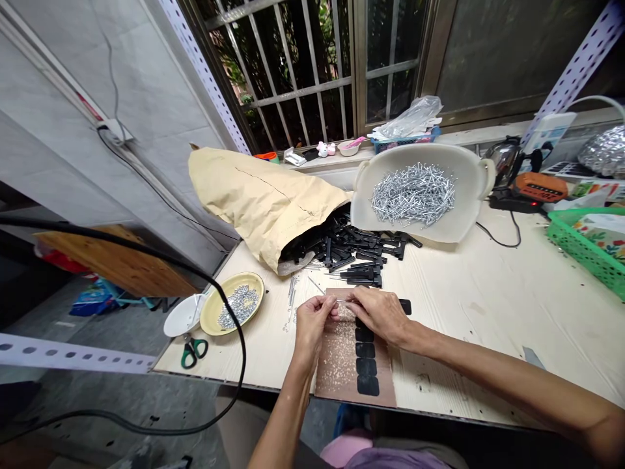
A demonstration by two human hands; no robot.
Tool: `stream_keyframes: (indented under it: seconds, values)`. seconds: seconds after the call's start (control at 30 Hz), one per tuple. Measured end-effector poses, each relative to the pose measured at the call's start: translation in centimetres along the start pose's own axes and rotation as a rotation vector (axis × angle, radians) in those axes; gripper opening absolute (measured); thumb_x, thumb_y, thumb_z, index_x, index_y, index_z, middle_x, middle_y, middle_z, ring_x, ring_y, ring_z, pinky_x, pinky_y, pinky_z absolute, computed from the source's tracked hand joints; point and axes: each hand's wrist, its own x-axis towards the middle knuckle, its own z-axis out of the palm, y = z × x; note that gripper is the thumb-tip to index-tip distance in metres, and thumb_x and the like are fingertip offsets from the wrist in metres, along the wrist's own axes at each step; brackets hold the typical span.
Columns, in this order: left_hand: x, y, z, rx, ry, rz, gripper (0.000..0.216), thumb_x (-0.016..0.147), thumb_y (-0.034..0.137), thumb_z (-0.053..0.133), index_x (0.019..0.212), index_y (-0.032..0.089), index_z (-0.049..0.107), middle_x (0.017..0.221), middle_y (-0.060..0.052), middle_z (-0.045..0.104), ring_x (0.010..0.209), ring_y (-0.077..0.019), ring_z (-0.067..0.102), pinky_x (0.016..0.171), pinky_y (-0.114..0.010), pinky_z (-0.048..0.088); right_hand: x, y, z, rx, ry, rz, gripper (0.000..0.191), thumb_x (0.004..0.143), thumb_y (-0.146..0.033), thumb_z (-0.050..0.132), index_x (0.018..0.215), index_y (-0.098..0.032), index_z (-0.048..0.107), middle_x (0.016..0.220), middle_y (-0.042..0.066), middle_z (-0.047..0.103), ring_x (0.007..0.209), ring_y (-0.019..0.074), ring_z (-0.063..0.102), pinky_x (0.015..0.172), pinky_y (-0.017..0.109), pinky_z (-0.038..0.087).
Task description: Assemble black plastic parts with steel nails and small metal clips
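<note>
Pinching a thin pin (343, 301) over the board (334, 385), my left grip (311, 318) and right grip (381, 311) nearly meet; a slack squeeze could let it slip and roll among the black parts (364, 277) just beyond.

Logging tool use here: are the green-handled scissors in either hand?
No, the green-handled scissors lie on the tabletop beside the yellow dish, apart from the left hand and right hand.
</note>
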Motion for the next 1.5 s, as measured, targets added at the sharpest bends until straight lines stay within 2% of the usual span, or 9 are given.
stream_keyframes:
  seconds: [0.17,0.37,0.5,0.77,0.97,1.07,1.27,1.37,1.5]
  values:
    - [-0.2,0.1,0.5,-0.129,-0.008,-0.095,0.032,0.060,0.037,0.077,0.070,0.010,0.062,0.064,-0.002,0.062,0.051,-0.0071,0.053,0.052,-0.021,0.047,-0.1,0.0,0.0,-0.112,0.080,-0.105,0.025,0.094,-0.023,0.040,0.077,-0.019,0.058,0.073,0.002,0.057,0.069,0.0125,0.050,0.061,0.025,0.029]
    - [-0.7,0.8,1.3,-0.194,-0.004,-0.077,0.031,0.060,0.033,0.078,0.075,0.009,0.066,0.066,-0.001,0.062,0.053,-0.0063,0.054,0.056,-0.019,0.047,0.0,0.1,-0.5,0.015,0.062,-0.008,0.023,0.094,-0.030,0.041,0.086,-0.020,0.060,0.076,0.000,0.059,0.070,0.0105,0.053,0.061,0.023,0.031]
    - [-0.6,0.8,1.3,-0.196,-0.002,-0.078,0.031,0.059,0.033,0.079,0.073,0.009,0.066,0.063,0.000,0.059,0.052,-0.0058,0.052,0.054,-0.019,0.046,0.0,0.2,-0.5,0.018,0.075,-0.021,0.023,0.094,-0.028,0.042,0.085,-0.019,0.061,0.076,0.001,0.060,0.072,0.0112,0.054,0.063,0.023,0.032]
    - [-0.3,0.5,0.5,-0.030,-0.085,-0.042,0.028,0.067,0.036,0.073,0.076,0.010,0.066,0.066,-0.001,0.061,0.052,-0.0060,0.052,0.052,-0.018,0.044,-0.1,0.7,-0.9,0.179,-0.090,0.082,0.021,0.094,-0.032,0.042,0.086,-0.021,0.058,0.077,-0.002,0.061,0.070,0.0102,0.055,0.055,0.022,0.029]
    - [-0.2,0.7,0.4,-0.108,-0.113,-0.168,0.033,0.059,0.034,0.079,0.077,0.010,0.066,0.063,-0.001,0.060,0.051,-0.0056,0.051,0.052,-0.018,0.045,-0.6,0.4,-0.5,-0.101,0.064,-0.101,0.020,0.093,-0.022,0.042,0.083,-0.019,0.059,0.078,0.002,0.058,0.072,0.0131,0.051,0.062,0.026,0.030]
    - [-0.5,0.5,0.7,-0.099,-0.057,-0.103,0.033,0.060,0.034,0.078,0.081,0.011,0.067,0.065,-0.001,0.061,0.054,-0.0067,0.052,0.056,-0.020,0.047,-0.7,0.3,-0.6,-0.122,0.051,-0.111,0.021,0.094,-0.020,0.041,0.082,-0.019,0.059,0.077,0.002,0.058,0.072,0.0135,0.050,0.063,0.026,0.030]
    - [-1.1,0.5,1.2,0.168,0.034,0.133,0.026,0.071,0.037,0.069,0.081,0.013,0.068,0.066,-0.002,0.062,0.062,-0.0109,0.056,0.060,-0.021,0.046,-0.2,0.4,-1.3,0.227,-0.101,0.141,0.026,0.094,-0.033,0.041,0.079,-0.020,0.057,0.075,-0.001,0.059,0.069,0.0106,0.053,0.055,0.021,0.029]
    - [-1.0,0.8,1.3,0.044,0.005,0.049,0.027,0.067,0.037,0.072,0.076,0.012,0.067,0.063,-0.001,0.060,0.057,-0.0086,0.053,0.057,-0.020,0.045,-0.3,0.4,-1.4,0.207,-0.050,0.104,0.024,0.094,-0.031,0.043,0.079,-0.020,0.058,0.076,-0.001,0.059,0.067,0.0101,0.052,0.056,0.022,0.029]
    - [-0.6,0.9,1.0,-0.192,-0.116,-0.198,0.031,0.058,0.032,0.079,0.073,0.010,0.065,0.062,0.001,0.057,0.052,-0.0046,0.048,0.052,-0.017,0.043,-0.7,0.3,-1.0,-0.058,0.101,-0.081,0.023,0.093,-0.022,0.042,0.078,-0.019,0.060,0.075,0.002,0.059,0.070,0.0129,0.049,0.062,0.026,0.029]
